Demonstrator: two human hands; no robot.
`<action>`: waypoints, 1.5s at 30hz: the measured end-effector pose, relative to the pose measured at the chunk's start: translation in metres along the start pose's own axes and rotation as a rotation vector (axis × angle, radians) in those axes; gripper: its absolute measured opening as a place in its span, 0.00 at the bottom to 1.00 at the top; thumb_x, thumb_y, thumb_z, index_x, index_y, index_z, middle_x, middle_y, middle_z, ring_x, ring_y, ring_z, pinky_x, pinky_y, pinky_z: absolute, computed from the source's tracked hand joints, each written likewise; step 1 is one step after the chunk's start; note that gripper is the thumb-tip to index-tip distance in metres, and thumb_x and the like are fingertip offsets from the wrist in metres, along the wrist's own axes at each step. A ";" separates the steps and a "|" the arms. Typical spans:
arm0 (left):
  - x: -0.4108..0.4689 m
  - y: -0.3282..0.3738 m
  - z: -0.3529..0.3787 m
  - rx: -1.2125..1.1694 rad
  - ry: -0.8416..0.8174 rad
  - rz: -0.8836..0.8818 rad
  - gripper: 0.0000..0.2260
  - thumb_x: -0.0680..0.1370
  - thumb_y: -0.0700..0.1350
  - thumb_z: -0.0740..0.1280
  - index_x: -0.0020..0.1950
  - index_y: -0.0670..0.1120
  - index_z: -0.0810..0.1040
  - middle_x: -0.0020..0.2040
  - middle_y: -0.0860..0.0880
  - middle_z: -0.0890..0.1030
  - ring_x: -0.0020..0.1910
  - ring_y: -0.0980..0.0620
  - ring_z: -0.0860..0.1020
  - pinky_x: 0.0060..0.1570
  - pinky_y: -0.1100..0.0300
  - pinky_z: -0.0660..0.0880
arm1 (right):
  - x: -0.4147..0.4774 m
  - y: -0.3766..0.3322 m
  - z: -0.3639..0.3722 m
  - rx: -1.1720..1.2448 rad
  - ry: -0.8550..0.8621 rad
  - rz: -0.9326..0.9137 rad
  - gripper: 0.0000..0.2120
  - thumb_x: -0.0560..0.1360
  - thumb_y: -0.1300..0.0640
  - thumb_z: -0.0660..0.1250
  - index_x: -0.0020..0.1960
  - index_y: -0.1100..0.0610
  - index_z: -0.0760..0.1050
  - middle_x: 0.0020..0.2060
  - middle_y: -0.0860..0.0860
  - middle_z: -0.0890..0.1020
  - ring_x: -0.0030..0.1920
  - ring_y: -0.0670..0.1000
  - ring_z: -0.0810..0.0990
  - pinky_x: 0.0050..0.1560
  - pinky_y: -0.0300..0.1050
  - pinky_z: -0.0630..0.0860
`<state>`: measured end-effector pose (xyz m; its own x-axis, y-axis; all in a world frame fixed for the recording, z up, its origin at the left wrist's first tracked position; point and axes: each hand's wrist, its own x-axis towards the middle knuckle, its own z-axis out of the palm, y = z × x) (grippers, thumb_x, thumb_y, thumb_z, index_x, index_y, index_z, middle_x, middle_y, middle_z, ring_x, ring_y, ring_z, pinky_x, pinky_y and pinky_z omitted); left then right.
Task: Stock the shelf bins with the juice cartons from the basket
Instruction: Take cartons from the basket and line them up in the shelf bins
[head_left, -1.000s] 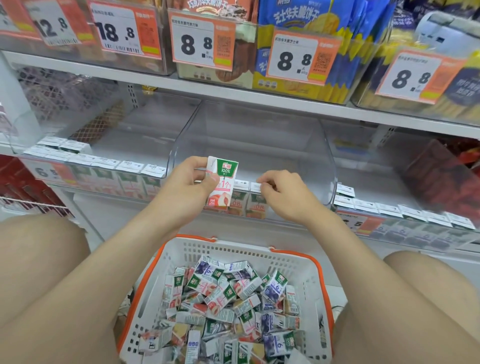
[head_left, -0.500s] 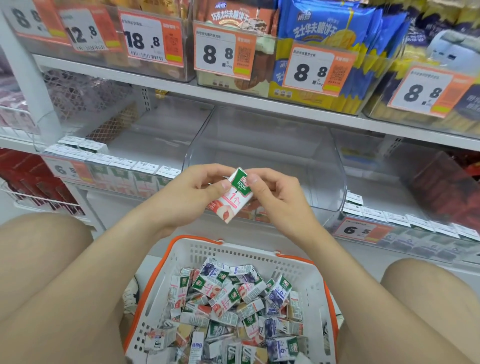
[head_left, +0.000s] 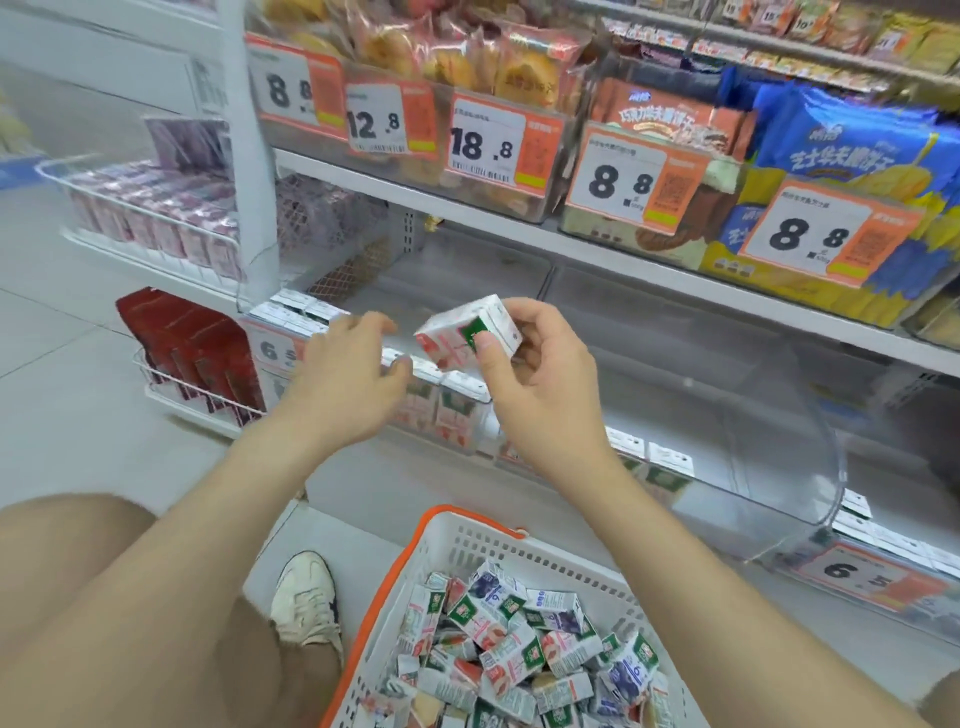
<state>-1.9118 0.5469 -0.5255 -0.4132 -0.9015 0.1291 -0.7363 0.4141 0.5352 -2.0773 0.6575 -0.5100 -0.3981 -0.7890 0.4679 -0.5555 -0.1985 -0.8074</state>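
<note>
While the right hand (head_left: 524, 384) pinches a tilted juice carton (head_left: 457, 338) before the shelf bin (head_left: 800, 447), the left hand (head_left: 348, 379) loose and empty beside it, a fingertip hold may let it slip toward the basket (head_left: 447, 540) below.

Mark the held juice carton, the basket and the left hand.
held juice carton (head_left: 451, 336), head view, printed side face.
basket (head_left: 493, 551), head view, white far wall.
left hand (head_left: 348, 376), head view, back of the hand.
</note>
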 end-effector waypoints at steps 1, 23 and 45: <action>0.003 -0.013 0.004 0.127 -0.019 -0.034 0.23 0.82 0.53 0.65 0.76 0.49 0.69 0.73 0.41 0.69 0.69 0.34 0.70 0.66 0.40 0.70 | 0.011 -0.001 0.014 -0.069 -0.032 -0.061 0.12 0.81 0.56 0.69 0.64 0.54 0.77 0.52 0.44 0.85 0.52 0.46 0.84 0.56 0.50 0.80; -0.024 -0.030 0.046 0.401 -0.172 -0.023 0.42 0.85 0.52 0.59 0.83 0.39 0.32 0.82 0.36 0.30 0.81 0.31 0.56 0.72 0.40 0.65 | 0.090 0.030 0.116 -0.681 -0.557 -0.147 0.14 0.83 0.58 0.57 0.64 0.62 0.75 0.56 0.60 0.82 0.58 0.64 0.78 0.55 0.55 0.76; -0.090 -0.004 0.233 0.451 -1.087 0.271 0.24 0.85 0.54 0.61 0.81 0.49 0.67 0.78 0.46 0.71 0.71 0.44 0.74 0.70 0.47 0.73 | -0.180 0.201 -0.092 -0.852 -1.108 0.427 0.11 0.75 0.64 0.58 0.36 0.60 0.74 0.34 0.56 0.78 0.37 0.59 0.80 0.43 0.60 0.83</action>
<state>-1.9965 0.6558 -0.7339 -0.6585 -0.2910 -0.6941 -0.5872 0.7755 0.2319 -2.1842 0.8132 -0.7234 -0.1045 -0.8109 -0.5758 -0.9534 0.2465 -0.1740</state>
